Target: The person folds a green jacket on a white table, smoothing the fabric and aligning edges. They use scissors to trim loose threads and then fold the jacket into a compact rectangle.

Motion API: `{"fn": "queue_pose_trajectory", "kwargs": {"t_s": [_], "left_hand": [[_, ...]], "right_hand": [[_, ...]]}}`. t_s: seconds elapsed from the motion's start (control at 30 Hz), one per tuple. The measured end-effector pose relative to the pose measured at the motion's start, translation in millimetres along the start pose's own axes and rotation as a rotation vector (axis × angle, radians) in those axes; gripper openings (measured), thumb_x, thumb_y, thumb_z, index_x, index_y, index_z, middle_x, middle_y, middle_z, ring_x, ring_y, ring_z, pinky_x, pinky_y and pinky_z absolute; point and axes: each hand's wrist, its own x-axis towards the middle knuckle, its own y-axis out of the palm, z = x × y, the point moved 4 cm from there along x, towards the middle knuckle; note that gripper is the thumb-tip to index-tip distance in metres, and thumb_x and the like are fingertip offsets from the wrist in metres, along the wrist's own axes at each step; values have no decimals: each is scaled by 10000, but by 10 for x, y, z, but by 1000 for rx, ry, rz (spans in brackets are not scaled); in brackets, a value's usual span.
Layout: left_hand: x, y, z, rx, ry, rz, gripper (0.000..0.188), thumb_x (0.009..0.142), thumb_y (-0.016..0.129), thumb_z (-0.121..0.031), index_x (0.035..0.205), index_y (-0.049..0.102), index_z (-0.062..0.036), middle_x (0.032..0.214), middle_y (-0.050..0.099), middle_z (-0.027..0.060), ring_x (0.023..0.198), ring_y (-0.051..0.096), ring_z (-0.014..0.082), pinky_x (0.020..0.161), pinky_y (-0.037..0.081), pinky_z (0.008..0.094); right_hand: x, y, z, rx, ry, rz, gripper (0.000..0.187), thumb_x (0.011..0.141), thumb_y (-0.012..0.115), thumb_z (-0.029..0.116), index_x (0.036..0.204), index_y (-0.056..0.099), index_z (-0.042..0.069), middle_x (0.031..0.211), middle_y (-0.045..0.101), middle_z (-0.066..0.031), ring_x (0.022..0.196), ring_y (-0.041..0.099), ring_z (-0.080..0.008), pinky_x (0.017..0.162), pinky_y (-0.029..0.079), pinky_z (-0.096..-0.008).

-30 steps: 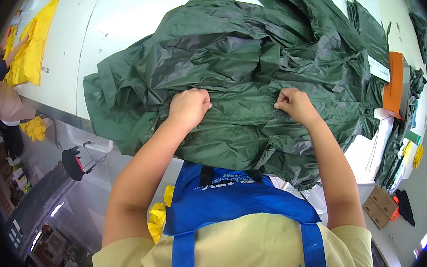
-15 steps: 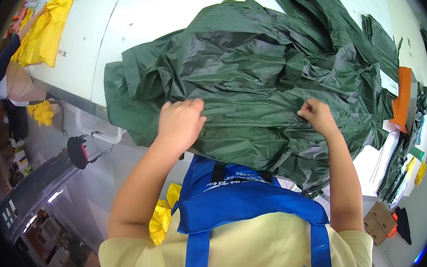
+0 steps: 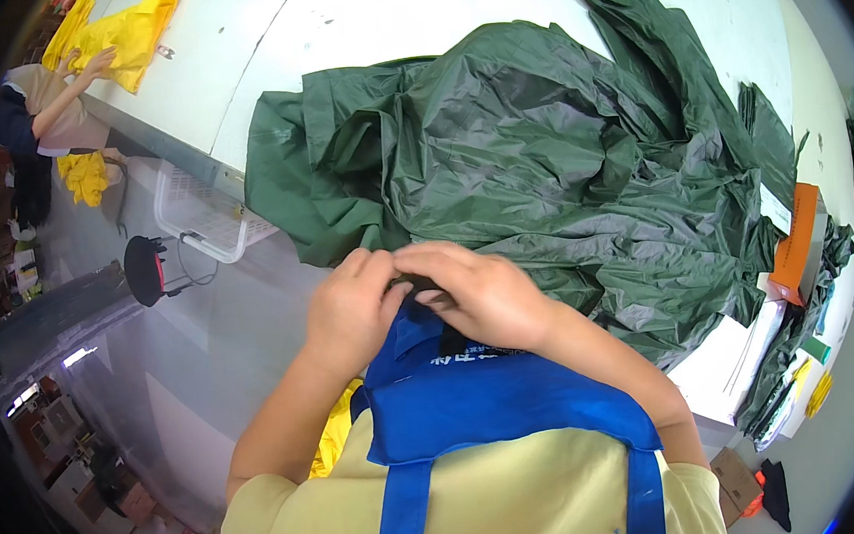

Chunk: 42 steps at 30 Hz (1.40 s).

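The green cloth [image 3: 518,149] is spread crumpled on the table [image 3: 397,8], ahead of and mostly to the right of the hands, its longer extent laid across the worker from left to right. Its near edge is met left of its middle by the left hand [image 3: 348,311] and right hand [image 3: 490,297], neither clearly nearer. Fingers of both are curled, tips held close together; whether cloth is pinched between them cannot be told.
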Motion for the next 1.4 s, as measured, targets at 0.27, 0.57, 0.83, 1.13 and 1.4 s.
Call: {"fn": "queue_pose_trajectory", "kwargs": {"t_s": [0.27,0.57,0.83,1.13,1.4], "left_hand": [[292,213,696,-854,-518,115,175,865,674,-176,904,553,-57,749,572,6,592,535,56,448,424,214],[376,258,466,-1368,-340,35,87,891,617,-62,845,544,-58,742,579,18,629,510,59,497,388,199],[202,-20,200,-928,72,-55,143,796,703,-38,760,564,-45,663,525,25,607,484,99,550,388,244],[162,-164,87,-751,238,-188,147,777,709,-45,763,563,-42,673,551,60,619,508,200,553,404,292],[159,-146,44,-790,253,-234,144,753,702,-15,744,562,-47,680,566,67,637,526,225,575,416,300]], "right_hand": [[-65,421,-195,-282,-105,191,206,743,633,104,942,594,67,815,533,-91,762,600,-275,655,508,-380],[-56,145,112,-406,-260,-43,243,681,617,92,922,646,89,848,572,-52,702,611,-219,610,496,-337],[65,-187,343,-274,-179,-430,214,687,754,-13,843,615,29,763,637,-103,676,637,-251,572,516,-320],[65,-216,388,-257,-137,-395,207,682,766,5,813,609,37,756,634,-90,667,635,-243,572,516,-315],[92,-261,396,-261,-131,-356,207,665,766,-48,788,611,13,731,615,-98,608,582,-201,513,441,-276]]}}
